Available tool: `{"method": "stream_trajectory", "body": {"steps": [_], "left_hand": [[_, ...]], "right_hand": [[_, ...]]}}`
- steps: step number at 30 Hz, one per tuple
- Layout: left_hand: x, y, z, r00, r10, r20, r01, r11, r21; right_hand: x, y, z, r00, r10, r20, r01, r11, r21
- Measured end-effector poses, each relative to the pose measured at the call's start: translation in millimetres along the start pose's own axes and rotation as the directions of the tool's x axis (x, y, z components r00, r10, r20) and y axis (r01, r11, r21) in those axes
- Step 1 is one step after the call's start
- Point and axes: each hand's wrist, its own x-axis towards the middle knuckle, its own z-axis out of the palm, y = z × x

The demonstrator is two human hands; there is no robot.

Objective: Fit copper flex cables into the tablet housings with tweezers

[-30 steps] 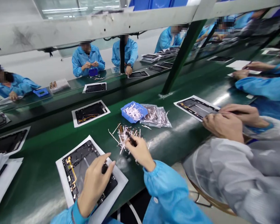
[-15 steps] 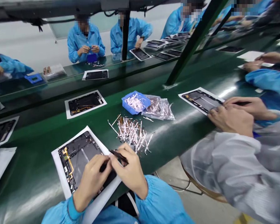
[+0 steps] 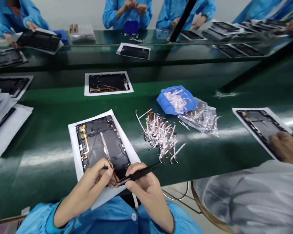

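My left hand (image 3: 96,183) pinches a thin brown flex cable strip (image 3: 109,161), which sticks up over the tablet housing in front of me. In my right hand (image 3: 146,187) are black tweezers (image 3: 139,174), their tips close to the lower end of the strip. Whether the tips grip it I cannot tell. Below both hands lies the black tablet housing (image 3: 104,139), an orange flex cable along its left side, on a white sheet (image 3: 123,130). To the right of it is a loose pile of white and brown strips (image 3: 161,135).
Beyond the pile stand a blue bin (image 3: 168,104) of white strips and a clear plastic bag (image 3: 205,118). Another housing (image 3: 108,81) lies ahead, and sheets (image 3: 8,130) are stacked at left. A co-worker's hand (image 3: 288,146) touches a housing at right. A dark post (image 3: 261,65) slants upward.
The view has turned to the right side less and leftward more. My hands have moved apart slightly; the brown strip now shows in my left hand, and the tweezers now point left.
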Motion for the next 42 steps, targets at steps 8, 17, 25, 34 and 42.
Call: {"method": "stream_trajectory", "body": {"steps": [8,17,25,34,42], "left_hand": [[-5,-2,-4.6,0.999,-0.029,0.031,0.031,0.998,-0.048],[-16,-26,4.8,0.884,0.436,-0.166,-0.33,0.836,0.438],[-43,-72,16.6,0.675,0.706,-0.212,-0.514,0.657,0.552],[-57,-77,12.0,0.763,0.609,-0.218,-0.451,0.742,0.495],[-52,-74,-35.7,0.724,0.399,-0.562,0.066,0.771,0.633]], "right_hand": [[1,7,2,0.995,0.091,-0.05,-0.093,0.994,-0.053],[-2,16,10,0.979,0.167,-0.116,-0.158,0.984,0.079],[-20,31,24,0.968,0.207,-0.141,-0.201,0.978,0.059],[-21,30,41,0.982,0.12,-0.147,-0.122,0.993,-0.005],[19,38,77,0.98,0.015,-0.196,-0.063,0.969,-0.239]]}}
